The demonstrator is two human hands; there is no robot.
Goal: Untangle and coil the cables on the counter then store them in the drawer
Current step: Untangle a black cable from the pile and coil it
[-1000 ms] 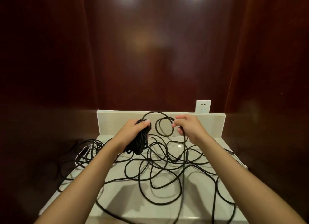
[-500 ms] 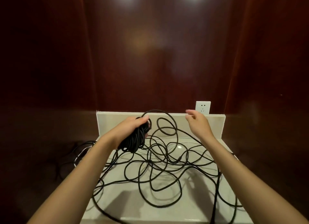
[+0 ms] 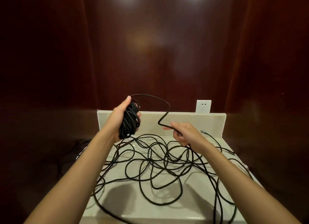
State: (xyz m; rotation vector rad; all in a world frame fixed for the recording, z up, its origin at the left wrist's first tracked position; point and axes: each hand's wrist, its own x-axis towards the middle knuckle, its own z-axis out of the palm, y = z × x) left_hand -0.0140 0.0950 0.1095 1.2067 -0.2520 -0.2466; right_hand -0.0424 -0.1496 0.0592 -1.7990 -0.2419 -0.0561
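Observation:
A long black cable lies in a loose tangle (image 3: 160, 162) over the pale counter (image 3: 167, 205). My left hand (image 3: 119, 116) grips a thick coil of that cable (image 3: 129, 120), held upright above the counter's back left. From the coil's top a free strand (image 3: 150, 96) arcs right and drops to my right hand (image 3: 185, 133), which holds it between curled fingers and thumb. Below that hand the strand runs down into the tangle. A cable end with a silver plug (image 3: 203, 132) lies at the back right. No drawer is in view.
A low pale backsplash (image 3: 192, 121) closes the counter's rear, with a white wall socket (image 3: 203, 106) above it. Dark wood panels stand behind and on both sides. More cable loops (image 3: 80, 150) hang off the left edge into shadow. Some strands trail over the right and front edges.
My left hand has lifted the coil higher and turned it upright. My right hand dropped from near the socket and took hold of the strand, which now arcs between both hands.

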